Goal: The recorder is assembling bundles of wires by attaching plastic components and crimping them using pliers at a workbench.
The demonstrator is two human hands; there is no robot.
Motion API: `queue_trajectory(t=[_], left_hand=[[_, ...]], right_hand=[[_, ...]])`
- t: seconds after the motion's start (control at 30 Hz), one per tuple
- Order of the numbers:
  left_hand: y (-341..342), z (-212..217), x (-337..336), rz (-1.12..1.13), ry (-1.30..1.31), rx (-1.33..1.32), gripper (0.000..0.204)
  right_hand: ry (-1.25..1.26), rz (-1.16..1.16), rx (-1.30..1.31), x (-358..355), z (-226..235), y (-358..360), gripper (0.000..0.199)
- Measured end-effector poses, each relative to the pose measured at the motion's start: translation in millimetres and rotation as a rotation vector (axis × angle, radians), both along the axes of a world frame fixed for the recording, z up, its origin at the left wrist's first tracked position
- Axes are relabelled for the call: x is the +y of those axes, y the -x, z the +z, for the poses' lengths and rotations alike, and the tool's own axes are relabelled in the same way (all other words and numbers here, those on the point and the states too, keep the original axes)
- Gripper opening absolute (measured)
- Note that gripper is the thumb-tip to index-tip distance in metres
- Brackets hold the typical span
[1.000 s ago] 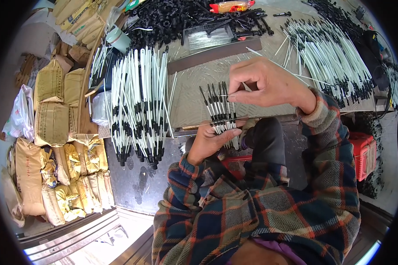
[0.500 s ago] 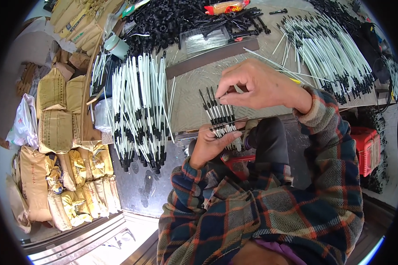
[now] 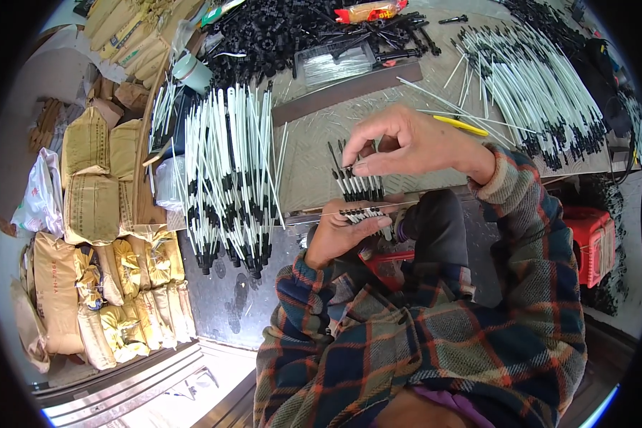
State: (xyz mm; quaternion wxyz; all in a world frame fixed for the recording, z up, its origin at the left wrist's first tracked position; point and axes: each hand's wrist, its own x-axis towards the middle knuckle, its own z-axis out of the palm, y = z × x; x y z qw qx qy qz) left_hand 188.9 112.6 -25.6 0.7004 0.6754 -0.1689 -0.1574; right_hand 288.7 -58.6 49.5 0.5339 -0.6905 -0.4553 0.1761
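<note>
My left hand (image 3: pixel 335 235) grips a row of several short white rods with black ends (image 3: pixel 360 189), fanned side by side, at the table's front edge. A thin pale strip or line crosses over them just above my thumb. Above this row my right hand (image 3: pixel 406 143) is closed in a pinch, thumb and index finger together at the black tips of the rods. Whatever is between those fingertips is too small or hidden to make out. Just beyond my right wrist lies a yellow tool handle (image 3: pixel 461 125) on the table.
Long bundles of white rods with black fittings lie at left (image 3: pixel 228 164) and right (image 3: pixel 528 85). A heap of black parts (image 3: pixel 264 36), a clear box of small white pieces (image 3: pixel 335 65) and a dark bar (image 3: pixel 346 93) are farther back. A red crate (image 3: pixel 590 246) stands at right.
My right hand has moved slightly down and left over the black tips. More of the yellow handle shows beyond my wrist. My left hand keeps its grip on the rods.
</note>
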Motion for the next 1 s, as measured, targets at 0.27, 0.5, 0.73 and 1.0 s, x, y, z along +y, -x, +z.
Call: queue_trajectory(t=[0.27,0.5,0.73,1.0], left_hand=[[0.2,2.1,3.4,-0.008,0.023,0.022,0.023],[-1.5,-1.0,1.5,-0.029,0.027,-0.043,0.022],[0.8,1.6,2.0,-0.004,0.046,0.034,0.023],[-0.8,0.4,2.9,-0.018,0.012,0.005,0.023]], right_hand=[[0.096,0.028,-0.091,8.8,7.8,1.4,0.017],[0.011,0.035,-0.242,6.4,6.4,2.3,0.012],[0.059,-0.129,-0.217,9.0,4.0,12.1,0.015],[0.084,-0.049,-0.248,9.5,8.9,5.7,0.015]])
